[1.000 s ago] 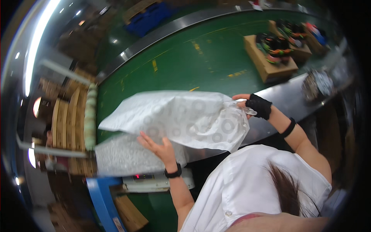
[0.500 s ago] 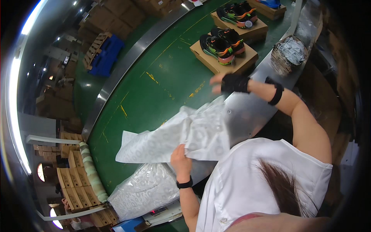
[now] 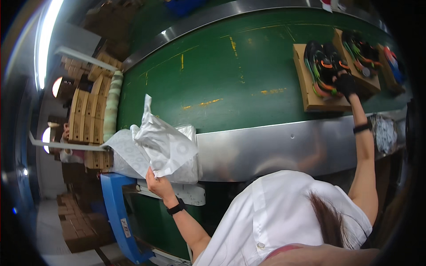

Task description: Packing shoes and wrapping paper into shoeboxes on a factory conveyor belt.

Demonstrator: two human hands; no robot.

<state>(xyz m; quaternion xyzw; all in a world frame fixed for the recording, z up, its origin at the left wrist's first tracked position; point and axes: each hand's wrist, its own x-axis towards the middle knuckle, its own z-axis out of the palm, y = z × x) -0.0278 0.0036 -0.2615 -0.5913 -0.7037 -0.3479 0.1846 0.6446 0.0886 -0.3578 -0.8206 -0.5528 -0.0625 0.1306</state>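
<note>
Your left hand [image 3: 156, 184] is at the lower left of the frame, closed around the lower edge of a sheet of white tissue paper [image 3: 163, 142]. You hold it by one edge only, so the sheet stands up crumpled and its top corner points toward the green belt [image 3: 230, 75]. Under it lies the paper stack [image 3: 126, 157], on the near metal edge [image 3: 284, 146] of the conveyor, just beside your hand. I think the stack is kept there so that one sheet can be taken without leaning.

Your right hand [image 3: 345, 84] is stretched far to the upper right of the frame and wears a dark glove. It rests on the black shoes [image 3: 321, 66] with bright green and orange parts, which lie on an open brown box [image 3: 310, 99]. The fingers seem curled over the shoe, but I cannot tell if they really grip it or only touch it, because the glove and the shoe are both dark.

A second box [image 3: 370, 82] with another pair is just beside the first one, at the right rim of the frame. At the left side, flat cardboard boxes [image 3: 86, 119] stand in a row. A blue frame [image 3: 116, 213] is below the stack, at the lower left
</note>
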